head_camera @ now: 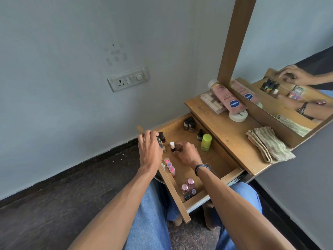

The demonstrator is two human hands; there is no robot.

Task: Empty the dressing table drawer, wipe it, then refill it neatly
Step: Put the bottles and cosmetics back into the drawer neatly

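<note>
Left grip (149, 147) curled on dark vials (161, 138), drawer (180, 134) 10 o'clock | right grip (187, 154) pinching brown bottle (176, 147), centre | likely glass: light, slick, breakable; hold bodies, not caps

Blue jeans (149, 213), dark wristband (201, 168), bare forearms.

Drawer (214, 159): brown wood grain
Roll-on bottle (206, 142): lime green
Folded cloth (270, 144): beige, faint stripes
Lotion tube (228, 101): pink, blue oval label
Far small bottles (189, 124): dark, perhaps brown
Jeans (151, 213): blue
</note>
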